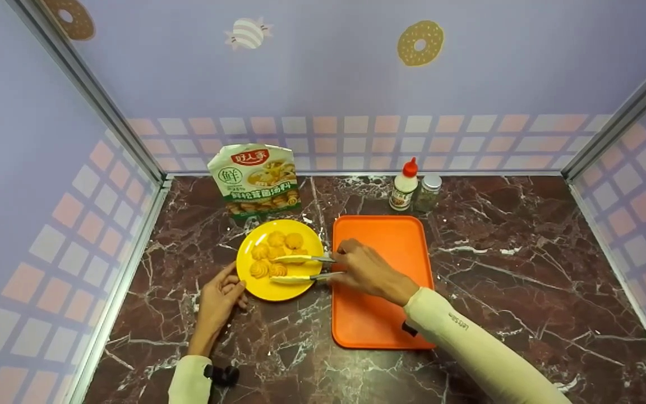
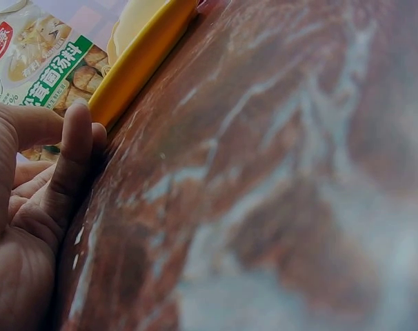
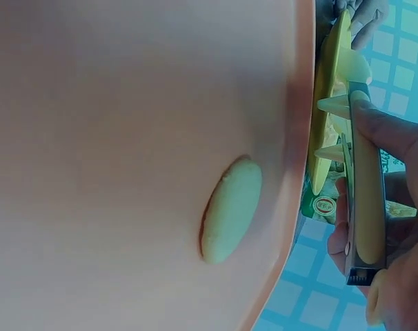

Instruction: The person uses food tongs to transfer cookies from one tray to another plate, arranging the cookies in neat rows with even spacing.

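Note:
My right hand (image 1: pixel 365 272) grips metal tongs (image 3: pixel 364 186) with pale yellow tips. Their two arms stand apart over the round yellow plate (image 1: pixel 258 289), reaching in from its right side. On the plate lie several swirled golden cookies (image 1: pixel 259 269); the lower tip is beside one near the front, while the upper tip partly covers others. My left hand (image 1: pixel 219 297) holds the plate's left rim, thumb and fingers at the edge. In the right wrist view, a pale oval piece (image 3: pixel 232 210) lies on the orange tray (image 1: pixel 376 331); my right hand and arm hide it in the head view.
Behind the plate stands a green and white food pouch (image 1: pixel 258 182). A red-capped squeeze bottle (image 1: pixel 404 188) and a metal-lidded glass jar (image 1: pixel 429 193) stand behind the tray. Patterned walls (image 1: pixel 323 73) enclose the dark marbled tabletop (image 1: pixel 525 292) at the back and sides.

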Tool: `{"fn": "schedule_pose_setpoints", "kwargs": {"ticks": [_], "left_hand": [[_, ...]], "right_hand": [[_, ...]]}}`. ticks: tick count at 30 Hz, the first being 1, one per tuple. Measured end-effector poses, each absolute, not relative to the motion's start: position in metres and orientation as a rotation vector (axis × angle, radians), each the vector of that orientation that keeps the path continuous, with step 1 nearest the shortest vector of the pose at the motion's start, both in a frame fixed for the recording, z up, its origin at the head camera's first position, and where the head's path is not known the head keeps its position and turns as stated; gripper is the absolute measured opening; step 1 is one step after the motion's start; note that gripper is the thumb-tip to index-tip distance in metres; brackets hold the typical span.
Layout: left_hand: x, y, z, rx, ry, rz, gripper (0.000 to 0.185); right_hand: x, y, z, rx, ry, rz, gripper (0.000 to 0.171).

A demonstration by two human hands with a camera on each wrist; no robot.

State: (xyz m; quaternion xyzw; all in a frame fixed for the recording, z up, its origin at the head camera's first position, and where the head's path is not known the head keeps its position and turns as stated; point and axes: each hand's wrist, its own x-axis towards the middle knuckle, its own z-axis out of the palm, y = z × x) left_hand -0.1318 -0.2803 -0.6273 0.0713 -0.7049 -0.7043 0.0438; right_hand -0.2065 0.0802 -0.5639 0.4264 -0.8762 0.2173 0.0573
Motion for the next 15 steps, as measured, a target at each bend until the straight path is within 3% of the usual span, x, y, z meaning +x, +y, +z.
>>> {"fn": "schedule_pose_setpoints", "kwargs": {"ticks": [15], "left_hand": [[-0.1316, -0.2809, -0.6284, 0.233, -2.19, -2.123, 0.06]], "right_hand": [[-0.2029, 0.0767, -0.5635, 1.303, -2.599, 0.566, 0.039]]}}
